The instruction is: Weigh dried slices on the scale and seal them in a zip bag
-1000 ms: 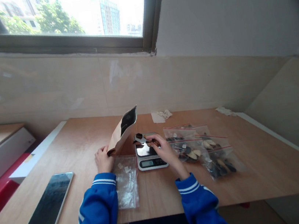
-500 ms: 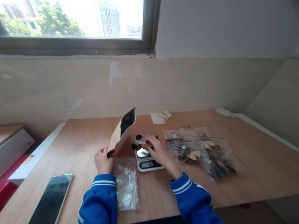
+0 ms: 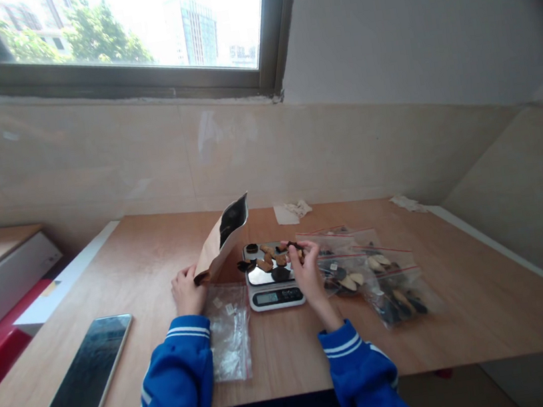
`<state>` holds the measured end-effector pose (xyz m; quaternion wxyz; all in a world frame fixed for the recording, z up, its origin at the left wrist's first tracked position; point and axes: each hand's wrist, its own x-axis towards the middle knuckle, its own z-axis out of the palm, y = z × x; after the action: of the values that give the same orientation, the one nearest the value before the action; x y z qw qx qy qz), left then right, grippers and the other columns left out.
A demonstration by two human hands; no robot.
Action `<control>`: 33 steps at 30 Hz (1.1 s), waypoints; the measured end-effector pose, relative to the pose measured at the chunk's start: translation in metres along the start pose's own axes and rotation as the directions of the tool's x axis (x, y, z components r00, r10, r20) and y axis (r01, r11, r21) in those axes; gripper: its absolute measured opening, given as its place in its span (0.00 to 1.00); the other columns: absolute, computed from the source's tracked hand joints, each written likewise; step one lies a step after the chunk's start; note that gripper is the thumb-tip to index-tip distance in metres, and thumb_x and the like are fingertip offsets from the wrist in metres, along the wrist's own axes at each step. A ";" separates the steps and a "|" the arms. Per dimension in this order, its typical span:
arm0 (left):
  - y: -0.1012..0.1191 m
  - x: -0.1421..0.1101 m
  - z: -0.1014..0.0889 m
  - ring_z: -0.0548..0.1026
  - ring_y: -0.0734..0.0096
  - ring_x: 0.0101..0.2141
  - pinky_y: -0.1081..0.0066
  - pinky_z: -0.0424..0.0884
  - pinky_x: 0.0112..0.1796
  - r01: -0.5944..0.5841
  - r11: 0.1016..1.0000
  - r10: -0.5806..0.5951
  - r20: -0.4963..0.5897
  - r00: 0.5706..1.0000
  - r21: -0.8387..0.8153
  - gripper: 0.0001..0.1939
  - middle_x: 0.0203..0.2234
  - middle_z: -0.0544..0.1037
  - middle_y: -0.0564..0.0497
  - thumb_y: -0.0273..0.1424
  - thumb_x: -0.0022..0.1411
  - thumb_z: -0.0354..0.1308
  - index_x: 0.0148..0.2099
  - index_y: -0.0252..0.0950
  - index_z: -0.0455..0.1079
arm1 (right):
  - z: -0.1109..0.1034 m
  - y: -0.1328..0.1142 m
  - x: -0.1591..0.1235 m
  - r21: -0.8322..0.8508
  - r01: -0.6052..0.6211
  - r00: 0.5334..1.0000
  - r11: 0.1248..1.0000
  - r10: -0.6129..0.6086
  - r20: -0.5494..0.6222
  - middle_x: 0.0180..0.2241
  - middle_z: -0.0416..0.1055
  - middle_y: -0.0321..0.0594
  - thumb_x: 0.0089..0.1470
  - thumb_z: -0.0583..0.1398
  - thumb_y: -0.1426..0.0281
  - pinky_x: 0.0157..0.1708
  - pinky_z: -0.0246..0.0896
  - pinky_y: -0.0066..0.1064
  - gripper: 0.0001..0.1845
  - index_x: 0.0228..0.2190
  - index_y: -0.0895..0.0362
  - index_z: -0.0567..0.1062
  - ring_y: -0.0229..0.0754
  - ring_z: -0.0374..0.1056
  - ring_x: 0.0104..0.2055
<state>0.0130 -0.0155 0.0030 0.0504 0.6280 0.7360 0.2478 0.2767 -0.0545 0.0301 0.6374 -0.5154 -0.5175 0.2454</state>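
Note:
My left hand grips the lower end of a brown paper pouch, which tilts with its dark open mouth toward the upper right. A small digital scale stands between my hands, its display lit. Several brown and black dried slices are scattered over its metal plate, one hanging past the left edge. At the plate's right side, my right hand has its fingers curled around dark dried pieces; how many it holds is hidden. Flat beside the scale lies a clear zip bag.
On the right lie several filled clear zip bags with red seals. A large phone with a cable is at the left front. Crumpled tissue and a white scrap sit along the back edge, below the wall and window.
My right hand has moved right from over the middle of the plate to its right side, uncovering more slices and the scale's buttons. My left hand and the pouch stay put.

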 end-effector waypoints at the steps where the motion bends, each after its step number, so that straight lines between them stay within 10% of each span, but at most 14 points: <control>1: 0.000 0.000 0.000 0.68 0.50 0.46 0.61 0.64 0.46 -0.001 1.000 0.001 0.000 1.000 0.001 0.22 0.48 0.72 0.41 0.37 0.59 0.53 0.54 0.38 0.70 | -0.001 0.001 -0.001 0.002 -0.011 1.000 1.000 0.011 -0.002 0.45 0.72 0.51 0.60 0.51 0.56 0.35 0.68 0.36 0.18 0.45 0.54 0.55 0.42 0.71 0.37; 15: 0.002 0.001 -0.003 0.69 0.51 0.46 0.61 0.64 0.46 0.009 1.000 -0.009 0.020 1.000 0.022 0.22 0.48 0.72 0.41 0.36 0.59 0.53 0.55 0.38 0.70 | 0.014 -0.006 -0.011 -0.140 0.039 0.953 0.989 0.005 0.304 0.39 0.67 0.44 0.54 0.58 0.60 0.33 0.69 0.32 0.15 0.40 0.56 0.73 0.41 0.68 0.36; 33: 0.001 0.000 -0.002 0.68 0.50 0.46 0.60 0.64 0.46 0.001 1.000 -0.001 0.014 1.000 0.003 0.22 0.48 0.71 0.40 0.37 0.59 0.54 0.55 0.37 0.70 | 0.010 -0.017 -0.008 -0.243 0.068 0.957 0.968 0.006 0.291 0.39 0.74 0.43 0.53 0.59 0.63 0.33 0.64 0.32 0.16 0.41 0.57 0.75 0.40 0.66 0.30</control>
<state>0.0128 -0.0156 0.0049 0.0546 0.6294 0.7363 0.2422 0.2611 -0.0637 0.0418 0.4882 -0.5421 -0.6402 0.2408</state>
